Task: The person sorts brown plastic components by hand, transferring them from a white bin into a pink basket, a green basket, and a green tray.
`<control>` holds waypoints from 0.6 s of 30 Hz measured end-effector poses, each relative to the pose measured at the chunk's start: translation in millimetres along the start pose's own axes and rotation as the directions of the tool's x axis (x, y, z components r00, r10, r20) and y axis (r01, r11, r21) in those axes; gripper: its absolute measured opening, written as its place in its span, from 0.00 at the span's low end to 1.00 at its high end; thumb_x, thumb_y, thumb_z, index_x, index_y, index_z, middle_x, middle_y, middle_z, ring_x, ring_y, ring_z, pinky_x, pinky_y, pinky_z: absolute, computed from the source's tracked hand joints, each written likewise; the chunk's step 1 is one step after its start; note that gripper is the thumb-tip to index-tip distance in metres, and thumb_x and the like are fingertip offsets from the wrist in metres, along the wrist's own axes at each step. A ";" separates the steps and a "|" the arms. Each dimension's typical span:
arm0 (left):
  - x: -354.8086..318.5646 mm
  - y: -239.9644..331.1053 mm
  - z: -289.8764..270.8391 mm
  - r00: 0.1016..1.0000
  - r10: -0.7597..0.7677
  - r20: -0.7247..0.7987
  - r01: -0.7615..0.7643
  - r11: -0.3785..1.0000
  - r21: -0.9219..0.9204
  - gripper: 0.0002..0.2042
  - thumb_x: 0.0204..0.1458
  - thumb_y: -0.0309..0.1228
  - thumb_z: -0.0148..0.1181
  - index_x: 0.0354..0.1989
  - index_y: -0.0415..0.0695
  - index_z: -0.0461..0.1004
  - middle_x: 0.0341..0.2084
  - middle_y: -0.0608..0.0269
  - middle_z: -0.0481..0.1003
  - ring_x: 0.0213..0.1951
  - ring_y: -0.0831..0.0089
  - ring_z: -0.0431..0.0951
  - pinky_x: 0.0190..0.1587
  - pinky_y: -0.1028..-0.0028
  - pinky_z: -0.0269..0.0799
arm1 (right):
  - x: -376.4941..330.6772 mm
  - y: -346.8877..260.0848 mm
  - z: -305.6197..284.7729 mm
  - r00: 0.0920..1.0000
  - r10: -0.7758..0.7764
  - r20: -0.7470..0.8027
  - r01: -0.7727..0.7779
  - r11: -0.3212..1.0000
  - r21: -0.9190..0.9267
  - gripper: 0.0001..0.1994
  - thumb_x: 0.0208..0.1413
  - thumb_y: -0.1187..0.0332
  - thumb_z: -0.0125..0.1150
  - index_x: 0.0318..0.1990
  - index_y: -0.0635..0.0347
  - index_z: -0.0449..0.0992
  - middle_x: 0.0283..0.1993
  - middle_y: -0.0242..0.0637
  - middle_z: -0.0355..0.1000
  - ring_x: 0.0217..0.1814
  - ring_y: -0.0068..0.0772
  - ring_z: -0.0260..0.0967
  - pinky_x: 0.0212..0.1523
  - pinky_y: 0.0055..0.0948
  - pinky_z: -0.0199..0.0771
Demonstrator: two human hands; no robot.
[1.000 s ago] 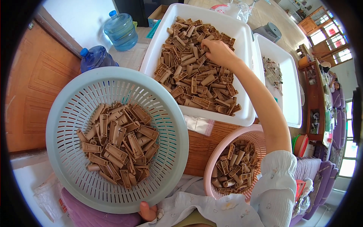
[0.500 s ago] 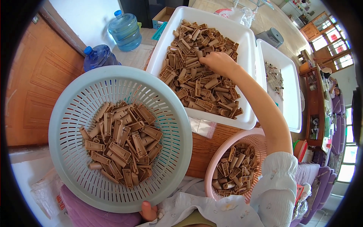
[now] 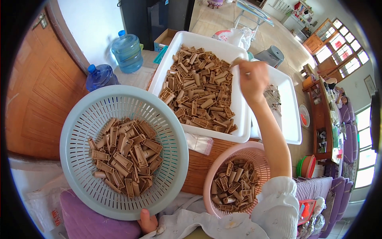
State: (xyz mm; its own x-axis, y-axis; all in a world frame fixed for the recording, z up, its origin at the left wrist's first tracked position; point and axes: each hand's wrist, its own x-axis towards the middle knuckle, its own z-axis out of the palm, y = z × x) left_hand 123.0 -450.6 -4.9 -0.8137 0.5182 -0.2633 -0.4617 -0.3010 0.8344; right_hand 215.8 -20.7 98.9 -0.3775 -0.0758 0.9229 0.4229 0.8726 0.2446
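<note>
My left hand (image 3: 147, 220) grips the near rim of a large blue-grey slotted basket (image 3: 175, 187); its thumb shows and the other fingers are hidden. Inside lies a heap of brown half-round plastic pieces (image 3: 123, 159). My right hand (image 3: 256, 81) is raised over the right rim of a white tub (image 3: 244, 133), slightly smeared by motion. Its fingers are closed on a small brown plastic piece (image 3: 237, 61), blurred at the fingertips. Many like pieces (image 3: 203, 87) fill the tub. A pink basket (image 3: 209, 179) by my right forearm holds more of them.
A second white tub (image 3: 292, 137) with thin metallic bits (image 3: 273, 97) stands right of the first. Two blue water jugs (image 3: 127, 53) are at the left, by a wooden door (image 3: 43, 91). A clear plastic packet (image 3: 199, 143) lies on the wooden table (image 3: 191, 169).
My right hand has lifted out of the pile in the white tub and moved right, over its rim, with a brown piece. The view has shifted. My left hand stays at the basket rim.
</note>
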 end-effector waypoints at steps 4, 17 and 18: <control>2.8 1.4 7.0 0.997 0.046 0.056 -0.044 0.999 -0.026 0.34 0.44 0.33 0.52 0.59 0.43 0.42 0.57 0.57 0.49 0.57 0.62 0.51 0.57 0.61 0.45 | 4.5 11.2 -23.2 0.997 -0.017 0.071 0.018 1.000 -0.015 0.10 0.29 0.84 0.58 0.21 0.58 0.68 0.21 0.29 0.68 0.19 0.28 0.59 0.22 0.24 0.61; 12.0 5.5 8.2 0.997 0.008 0.073 -0.002 0.997 -0.076 0.32 0.45 0.33 0.51 0.58 0.42 0.45 0.56 0.59 0.51 0.57 0.63 0.52 0.57 0.64 0.46 | 49.5 29.7 -98.0 0.927 0.295 0.233 -0.297 0.954 -0.026 0.09 0.39 0.81 0.54 0.31 0.63 0.71 0.21 0.34 0.64 0.23 0.28 0.62 0.25 0.24 0.64; 12.0 7.2 8.9 0.996 -0.018 0.091 0.025 0.997 -0.079 0.32 0.45 0.33 0.51 0.58 0.42 0.45 0.56 0.59 0.50 0.57 0.63 0.52 0.57 0.64 0.46 | 49.3 30.4 -100.7 0.885 0.380 0.270 -0.404 0.914 0.036 0.11 0.38 0.82 0.53 0.33 0.64 0.70 0.22 0.34 0.64 0.23 0.25 0.62 0.26 0.22 0.64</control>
State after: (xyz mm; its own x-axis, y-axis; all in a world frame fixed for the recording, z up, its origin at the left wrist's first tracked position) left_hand 113.0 -439.4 2.2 -0.7699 0.5942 -0.2328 -0.5083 -0.3504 0.7867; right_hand 293.1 -46.5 181.8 -0.3955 0.3948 0.8293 0.5090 0.8458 -0.1600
